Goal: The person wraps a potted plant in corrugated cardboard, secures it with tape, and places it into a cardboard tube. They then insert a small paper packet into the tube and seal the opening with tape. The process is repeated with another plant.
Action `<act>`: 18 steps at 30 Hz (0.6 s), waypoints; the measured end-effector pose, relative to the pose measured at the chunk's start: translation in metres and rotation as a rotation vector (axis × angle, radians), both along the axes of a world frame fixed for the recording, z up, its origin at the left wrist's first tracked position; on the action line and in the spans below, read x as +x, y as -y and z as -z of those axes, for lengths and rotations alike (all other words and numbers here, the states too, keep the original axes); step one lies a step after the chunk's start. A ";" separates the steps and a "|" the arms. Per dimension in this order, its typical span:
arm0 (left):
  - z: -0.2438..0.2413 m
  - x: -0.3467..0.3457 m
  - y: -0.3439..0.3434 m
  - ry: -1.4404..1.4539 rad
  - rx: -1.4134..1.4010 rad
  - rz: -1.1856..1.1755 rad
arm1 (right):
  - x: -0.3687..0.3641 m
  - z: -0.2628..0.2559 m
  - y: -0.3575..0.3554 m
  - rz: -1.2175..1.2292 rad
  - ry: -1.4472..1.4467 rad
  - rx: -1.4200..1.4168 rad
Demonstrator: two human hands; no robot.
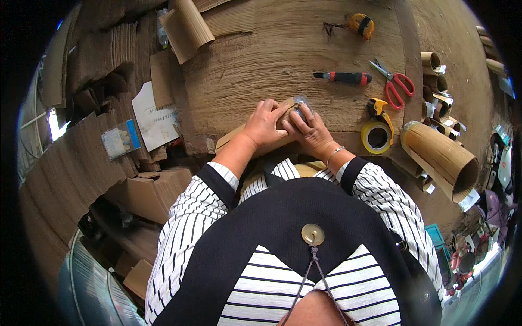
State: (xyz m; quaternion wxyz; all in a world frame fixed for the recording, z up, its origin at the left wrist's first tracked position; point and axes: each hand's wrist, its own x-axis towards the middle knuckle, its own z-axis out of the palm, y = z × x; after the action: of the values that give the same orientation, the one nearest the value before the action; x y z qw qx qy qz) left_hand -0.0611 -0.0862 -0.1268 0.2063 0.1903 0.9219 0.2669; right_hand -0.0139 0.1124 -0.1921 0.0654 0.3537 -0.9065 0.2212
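Observation:
My left hand [267, 124] and my right hand [308, 128] meet at the near edge of the wooden table [261, 69]. Both are closed on one end of a long brown cardboard piece [234, 138], which lies along that edge under my left wrist. Clear plastic [302, 101] shows at that end, by my right fingertips; what it covers cannot be told. To the right lie a red-and-black utility knife [344, 77], red-handled scissors [393, 83] and a roll of yellow tape [376, 136] in a dispenser.
A bundle of orange cord [361, 26] lies at the far right of the table. Curled cardboard [187, 28] stands at the far left, near a paper with writing [153, 116]. Cardboard stacks [73, 150] fill the left. Rolled cardboard tubes [440, 159] stand off the right edge.

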 end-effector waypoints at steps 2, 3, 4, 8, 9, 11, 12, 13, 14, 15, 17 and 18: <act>0.002 0.009 -0.007 -0.087 -0.027 0.004 | 0.000 -0.018 -0.008 -0.035 0.161 -0.038; 0.008 0.017 -0.008 -0.141 -0.043 0.010 | -0.001 -0.035 -0.015 -0.058 0.242 -0.056; 0.009 0.023 -0.012 -0.195 -0.058 0.016 | -0.002 -0.048 -0.029 -0.077 0.250 -0.061; -0.002 0.045 -0.029 -0.246 -0.093 -0.030 | 0.016 -0.055 -0.123 0.531 0.141 0.007; -0.003 0.048 -0.031 -0.253 -0.099 -0.035 | 0.024 -0.054 -0.146 0.702 0.160 0.117; -0.003 0.053 -0.034 -0.269 -0.101 -0.036 | 0.043 -0.038 -0.182 0.935 0.339 0.341; -0.003 0.054 -0.033 -0.266 -0.111 -0.027 | 0.046 -0.028 -0.190 0.968 0.533 0.304; -0.001 0.054 -0.035 -0.265 -0.105 -0.023 | 0.046 -0.020 -0.205 1.000 0.716 0.278; -0.001 0.054 -0.034 -0.263 -0.098 -0.022 | 0.046 -0.007 -0.209 0.996 0.710 0.287; 0.000 0.056 -0.034 -0.254 -0.112 -0.021 | 0.041 0.002 -0.214 0.982 0.701 0.310; -0.002 0.058 -0.035 -0.266 -0.110 -0.034 | 0.021 -0.004 -0.214 1.024 0.792 0.396; -0.007 0.056 -0.033 -0.234 -0.143 -0.048 | 0.015 -0.002 -0.214 0.979 0.807 0.420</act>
State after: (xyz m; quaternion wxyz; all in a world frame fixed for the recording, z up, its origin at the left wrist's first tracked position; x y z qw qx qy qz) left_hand -0.0046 -0.0535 -0.1202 0.1040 0.1826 0.9607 0.1814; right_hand 0.0010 0.3263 -0.1897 -0.2564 -0.2037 -0.9396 0.0999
